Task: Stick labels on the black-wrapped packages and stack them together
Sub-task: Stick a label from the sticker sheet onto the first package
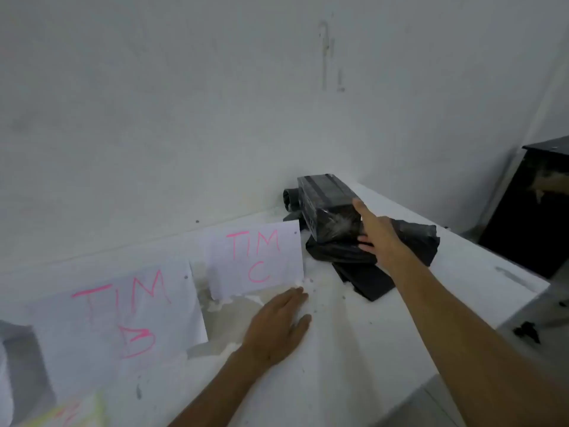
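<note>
Black plastic wraps the package [326,208] that sits at the far end of the white table [385,349], close to the wall [215,103]. It rests tilted on a crumpled heap of black bags [348,260], with a dark roll [291,200] just behind it against the wall.

From the head camera, the right hand [377,232] reaches out over the near end of the package. Its thumb lies along the top edge and the fingers curl down around the side, so it has hold of the package. The left hand [277,325] lies flat on the table, palm down, fingers straight and together, holding nothing.

Two white sheets of paper lie on the table along the wall. The nearer sheet [123,315] reads "TIM B" in pink marker. The farther sheet [255,257] reads "TIM C", and its right edge is just beside the black bags. The left hand's fingertips are near its lower right corner.

A black cabinet [532,211] stands on the right, beyond the end of the table.
</note>
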